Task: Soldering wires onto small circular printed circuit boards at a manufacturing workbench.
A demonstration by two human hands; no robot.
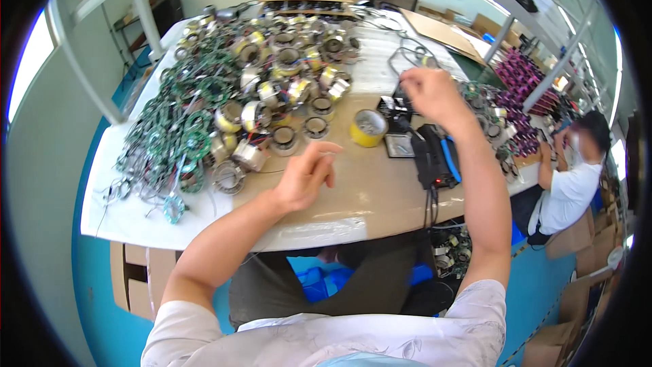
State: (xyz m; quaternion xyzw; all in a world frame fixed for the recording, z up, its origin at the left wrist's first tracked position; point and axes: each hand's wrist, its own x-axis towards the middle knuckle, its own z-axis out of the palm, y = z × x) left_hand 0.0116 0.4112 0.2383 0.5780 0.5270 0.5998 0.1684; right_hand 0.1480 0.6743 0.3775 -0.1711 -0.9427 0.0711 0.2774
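Observation:
My left hand is over the near middle of the table, its fingers apart and partly bent, with nothing clearly visible in them. My right hand is raised beside a small black stand, fingers curled together; what they hold, if anything, I cannot make out. A dark cable loops just beyond it. Between the hands stands a yellow-sided round tub with greyish contents. A black device with blue edging lies below my right wrist. Round wire-wound coils lie left of the tub.
A large heap of green circuit boards and wires covers the table's left side. Cardboard lies under the work area. More parts are heaped right of my arm, near purple-coloured parts. A person in a white shirt sits at the right.

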